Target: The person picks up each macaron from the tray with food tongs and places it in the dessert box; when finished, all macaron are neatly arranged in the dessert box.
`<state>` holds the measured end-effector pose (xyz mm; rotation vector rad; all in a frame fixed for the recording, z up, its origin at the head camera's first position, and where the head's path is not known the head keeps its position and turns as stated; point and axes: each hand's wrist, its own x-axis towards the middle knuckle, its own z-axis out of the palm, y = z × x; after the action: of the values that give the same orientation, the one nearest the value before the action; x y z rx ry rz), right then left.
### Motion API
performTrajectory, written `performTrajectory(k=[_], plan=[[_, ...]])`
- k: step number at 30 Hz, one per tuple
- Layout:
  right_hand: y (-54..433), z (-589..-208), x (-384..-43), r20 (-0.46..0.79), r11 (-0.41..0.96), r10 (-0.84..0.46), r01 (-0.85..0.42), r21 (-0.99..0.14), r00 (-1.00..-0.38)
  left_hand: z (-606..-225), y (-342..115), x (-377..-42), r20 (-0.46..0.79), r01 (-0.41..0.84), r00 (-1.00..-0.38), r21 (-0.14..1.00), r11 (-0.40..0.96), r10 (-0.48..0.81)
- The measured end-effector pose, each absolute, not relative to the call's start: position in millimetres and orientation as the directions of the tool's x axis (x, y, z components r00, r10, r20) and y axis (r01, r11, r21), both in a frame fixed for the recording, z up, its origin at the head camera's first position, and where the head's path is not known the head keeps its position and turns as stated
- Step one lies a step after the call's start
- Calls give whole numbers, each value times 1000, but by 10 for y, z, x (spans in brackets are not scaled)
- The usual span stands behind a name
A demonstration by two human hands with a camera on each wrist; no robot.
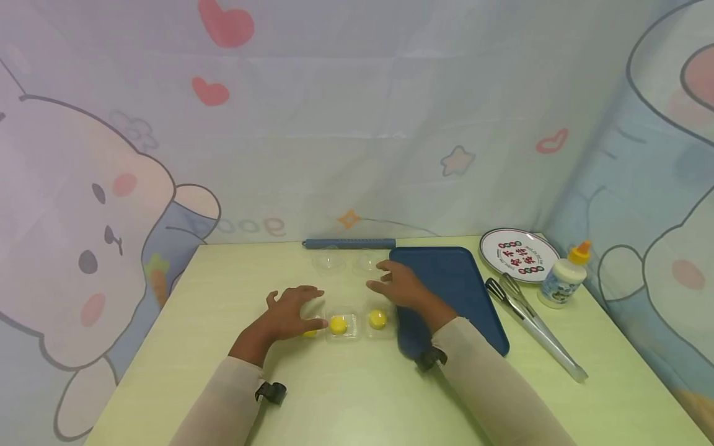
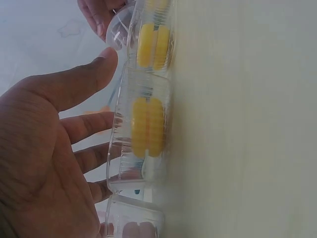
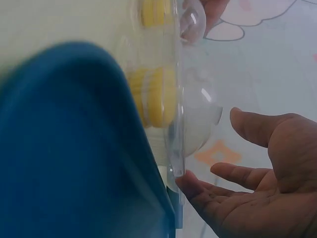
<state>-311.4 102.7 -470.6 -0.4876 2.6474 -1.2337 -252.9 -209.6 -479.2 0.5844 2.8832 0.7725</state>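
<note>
Yellow macarons sit in clear plastic boxes that stand in a row, their domed lids folded up behind. My left hand reaches over the left end of the row, fingers spread and thumb apart, holding nothing; it hides part of the leftmost box. In the left wrist view its fingers lie behind a box with a yellow macaron, and a pinkish macaron shows in the box below. My right hand hovers beside the right-hand lid, fingers loosely bent, thumb apart, grasping nothing.
A dark blue tray lies right of the boxes, under my right forearm. Farther right are metal tongs, a printed oval plate and a white bottle with an orange cap. A blue-grey rod lies along the back edge.
</note>
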Motion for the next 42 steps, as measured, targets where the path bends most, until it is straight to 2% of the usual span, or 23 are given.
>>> performTrajectory(k=[10, 27, 42], plan=[[1056, -4730, -3245, -34, 639, -363, -223, -736, -931, -4807, -2058, -2502, 23, 356, -918, 492, 794, 397], [1050, -4820, -3352, -75, 587, -427, -213, -781, -901, -4813, -2047, -2495, -2, 346, -916, 502, 793, 401], [983, -4640, -3009, 98, 574, -522, -435, -694, -847, -4781, -2051, -2501, 72, 376, -913, 528, 762, 400]])
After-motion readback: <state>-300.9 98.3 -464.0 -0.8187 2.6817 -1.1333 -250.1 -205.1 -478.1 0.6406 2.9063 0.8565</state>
